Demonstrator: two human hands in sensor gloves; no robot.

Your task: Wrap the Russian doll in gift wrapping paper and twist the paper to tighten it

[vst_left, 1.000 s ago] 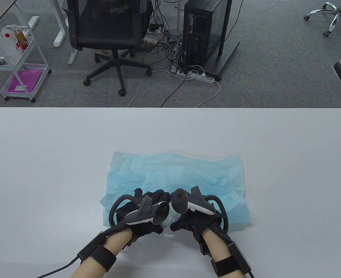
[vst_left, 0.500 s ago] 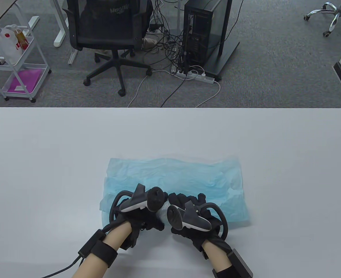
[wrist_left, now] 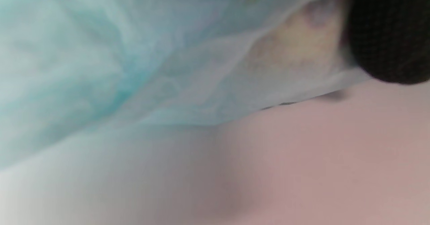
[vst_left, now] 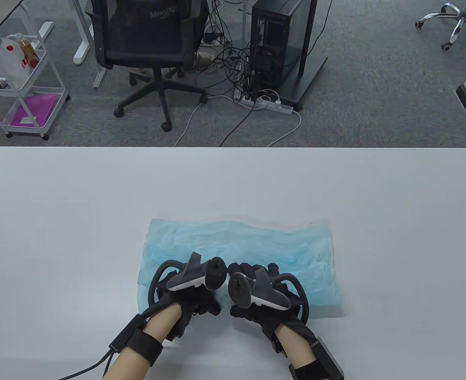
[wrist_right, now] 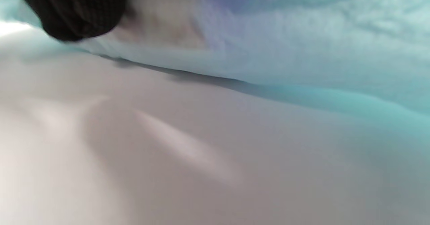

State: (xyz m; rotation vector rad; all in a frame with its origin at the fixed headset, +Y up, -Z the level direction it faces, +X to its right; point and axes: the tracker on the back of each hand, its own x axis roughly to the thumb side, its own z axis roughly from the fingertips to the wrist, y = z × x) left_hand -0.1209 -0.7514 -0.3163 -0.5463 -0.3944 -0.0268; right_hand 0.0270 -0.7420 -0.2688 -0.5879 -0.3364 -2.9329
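A crumpled light-blue sheet of wrapping paper [vst_left: 252, 245] lies on the white table [vst_left: 78, 221]. At its near edge both gloved hands curl round a small bundle, the doll [vst_left: 222, 296] covered by paper. My left hand [vst_left: 193, 299] holds its left side and my right hand [vst_left: 258, 279] holds its right side, fingers reaching over the far side. In the left wrist view the doll [wrist_left: 295, 47] shows tan through the thin paper [wrist_left: 100, 57], beside a black fingertip [wrist_left: 389, 33]. The right wrist view shows the doll [wrist_right: 161, 23] under paper [wrist_right: 302, 43], with a fingertip [wrist_right: 74, 10] on it.
The table's far edge [vst_left: 233, 148] runs across the middle of the table view. Beyond it, on the carpet, stand an office chair [vst_left: 150, 47], a computer tower [vst_left: 272, 43] with cables, and a white trolley [vst_left: 19, 91] at the left.
Both hands have rolled the bundle slightly away over the sheet. The right hand's fingers now reach over its far side, and the paper's left edge has shifted a little leftwards.
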